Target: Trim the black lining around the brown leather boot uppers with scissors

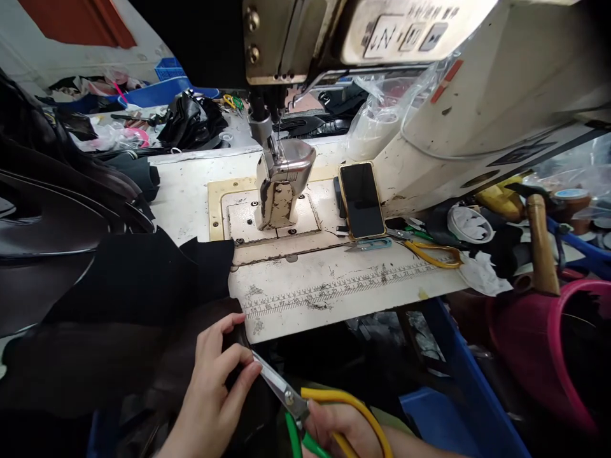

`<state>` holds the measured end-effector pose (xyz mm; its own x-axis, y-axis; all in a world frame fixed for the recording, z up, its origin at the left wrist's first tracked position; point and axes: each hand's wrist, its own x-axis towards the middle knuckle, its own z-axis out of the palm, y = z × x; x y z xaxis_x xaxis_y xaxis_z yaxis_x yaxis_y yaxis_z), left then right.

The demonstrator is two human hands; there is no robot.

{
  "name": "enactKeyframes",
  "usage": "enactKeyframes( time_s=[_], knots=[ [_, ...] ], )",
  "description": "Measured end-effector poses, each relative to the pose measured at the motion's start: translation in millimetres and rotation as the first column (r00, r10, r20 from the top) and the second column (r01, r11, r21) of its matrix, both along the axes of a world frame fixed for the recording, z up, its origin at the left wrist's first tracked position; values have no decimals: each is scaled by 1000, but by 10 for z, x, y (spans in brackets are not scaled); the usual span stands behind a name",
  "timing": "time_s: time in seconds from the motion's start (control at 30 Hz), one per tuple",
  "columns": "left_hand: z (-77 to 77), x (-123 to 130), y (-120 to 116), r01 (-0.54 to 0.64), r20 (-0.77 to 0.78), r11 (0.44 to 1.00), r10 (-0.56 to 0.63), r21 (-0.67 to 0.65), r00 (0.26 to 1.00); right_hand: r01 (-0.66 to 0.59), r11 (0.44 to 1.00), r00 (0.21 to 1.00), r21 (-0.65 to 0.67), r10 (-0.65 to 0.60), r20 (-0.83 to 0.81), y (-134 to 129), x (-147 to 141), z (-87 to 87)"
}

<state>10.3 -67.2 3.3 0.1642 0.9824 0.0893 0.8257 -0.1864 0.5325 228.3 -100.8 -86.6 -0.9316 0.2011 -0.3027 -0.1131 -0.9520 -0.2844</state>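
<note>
My left hand [217,375] pinches the edge of a dark piece of leather [191,337] at the front of the sewing machine table. In my right hand [344,423] is a pair of scissors [289,395] with yellow and green handles. Their blades point up and left, with the tips at the leather edge beside my left fingertips. From there the leather spreads left, joined or overlapped with black material [133,273]; I cannot tell which. Behind it stands the sewing machine's post [281,184], under the needle.
A phone [363,200] leans right of the post, with blue thread snips [370,245] in front. Yellow-handled scissors [432,253], a hammer [541,245] and a white cup [470,224] lie at the right. A pink bucket [556,331] stands below. Black pieces [193,121] are heaped behind.
</note>
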Motion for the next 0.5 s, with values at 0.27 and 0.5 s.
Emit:
enactKeyframes(
  time_s=[0.27, 0.5],
  knots=[
    [-87, 152, -133, -89, 81, 996, 87, 28, 993, -6, 1000, 996, 0, 7, 93, -21, 11, 109],
    [-25, 63, -121, -13, 89, 998, 19, -62, 996, 51, 999, 994, 4, -51, 92, -58, -93, 124]
  ],
)
